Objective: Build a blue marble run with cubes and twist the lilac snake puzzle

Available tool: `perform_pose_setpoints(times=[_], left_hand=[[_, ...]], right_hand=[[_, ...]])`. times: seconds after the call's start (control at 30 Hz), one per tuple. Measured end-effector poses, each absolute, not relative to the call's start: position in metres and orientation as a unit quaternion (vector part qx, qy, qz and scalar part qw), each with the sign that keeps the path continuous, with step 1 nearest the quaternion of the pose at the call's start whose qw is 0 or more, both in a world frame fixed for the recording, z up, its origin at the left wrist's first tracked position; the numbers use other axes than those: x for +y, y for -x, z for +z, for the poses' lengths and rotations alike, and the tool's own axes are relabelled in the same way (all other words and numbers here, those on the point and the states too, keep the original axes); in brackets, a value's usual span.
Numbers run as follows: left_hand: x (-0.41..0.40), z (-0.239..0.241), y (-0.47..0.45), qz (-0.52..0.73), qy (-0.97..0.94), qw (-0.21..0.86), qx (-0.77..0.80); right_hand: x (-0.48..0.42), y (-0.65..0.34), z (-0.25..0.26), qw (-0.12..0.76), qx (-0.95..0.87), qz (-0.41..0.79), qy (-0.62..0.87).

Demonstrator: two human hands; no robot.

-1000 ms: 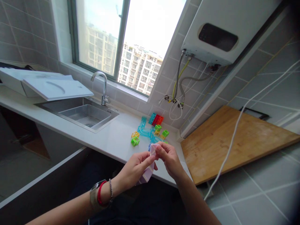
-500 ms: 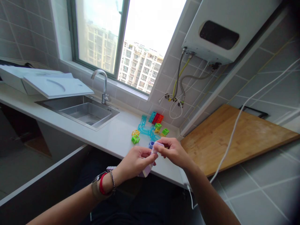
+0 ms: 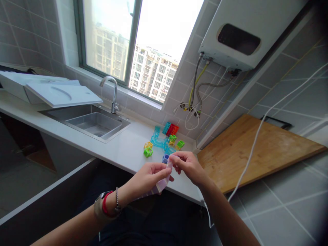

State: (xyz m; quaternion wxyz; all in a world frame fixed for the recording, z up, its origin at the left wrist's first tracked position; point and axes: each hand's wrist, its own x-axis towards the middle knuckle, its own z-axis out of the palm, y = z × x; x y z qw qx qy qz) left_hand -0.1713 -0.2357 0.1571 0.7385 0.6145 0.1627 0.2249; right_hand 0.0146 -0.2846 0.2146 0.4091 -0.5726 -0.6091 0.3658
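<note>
Two hands (image 3: 147, 179) (image 3: 191, 167), three green cubes (image 3: 148, 152) (image 3: 172, 138) (image 3: 180, 144) (in view), one sink (image 3: 93, 123), one faucet (image 3: 114, 97)

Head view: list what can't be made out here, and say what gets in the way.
Lilac strip, head view: its gripped upper part is covered by the fingers of the left hand and right hand.
Blue block, head view: partly hidden behind the right hand and strip.
White water heater, head view: its top is cut off by the upper edge.
White box, head view: cut off by the left edge.
</note>
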Motion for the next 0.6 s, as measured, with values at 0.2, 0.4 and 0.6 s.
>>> perform_pose_setpoints(times=[0.2, 0.4, 0.6], left_hand=[[-0.238, 0.149, 0.174, 0.25, -0.621, 0.723, 0.168], [-0.233, 0.15, 0.18, 0.19, -0.528, 0.815, 0.144], [-0.225, 0.155, 0.187, 0.102, -0.426, 0.895, 0.078]], right_hand=[[-0.285, -0.013, 0.214, 0.38, -0.639, 0.351, 0.569], [-0.296, -0.019, 0.231, 0.313, -0.75, 0.274, 0.515], [-0.304, -0.024, 0.252, 0.24, -0.854, 0.231, 0.4]])
